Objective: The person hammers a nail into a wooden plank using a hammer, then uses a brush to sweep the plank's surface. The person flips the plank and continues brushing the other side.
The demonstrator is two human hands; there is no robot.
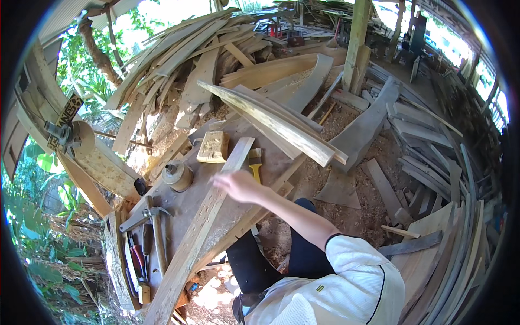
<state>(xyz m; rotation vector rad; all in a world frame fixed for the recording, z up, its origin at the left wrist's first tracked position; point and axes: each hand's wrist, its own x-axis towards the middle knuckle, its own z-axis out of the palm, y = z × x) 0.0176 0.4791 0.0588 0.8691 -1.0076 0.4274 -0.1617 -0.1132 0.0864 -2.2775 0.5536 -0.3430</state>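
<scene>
My right hand (239,186) is over a long, narrow wooden plank (203,211), with its fingertips at the plank's left edge. The fingers are blurred and bent, and I cannot tell whether something small is between them. The plank lies slantwise across a low workbench (219,239) and runs past its near edge. Just beyond the hand lies a flat paintbrush (255,164) with a yellow handle, to the right of the plank. On the other side of it stand a squat, dusty container with a narrow spout (177,175) and a yellowish block (213,146) topped with wood shavings. My left hand is out of view.
A claw hammer (158,231), a dark-handled tool (147,239) and red-handled pliers (138,256) lie at the bench's left. Rough boards (276,122) jut over its far end. Beyond rise a plank pile (195,44) and a wooden post (356,44). More boards (426,170) lie right.
</scene>
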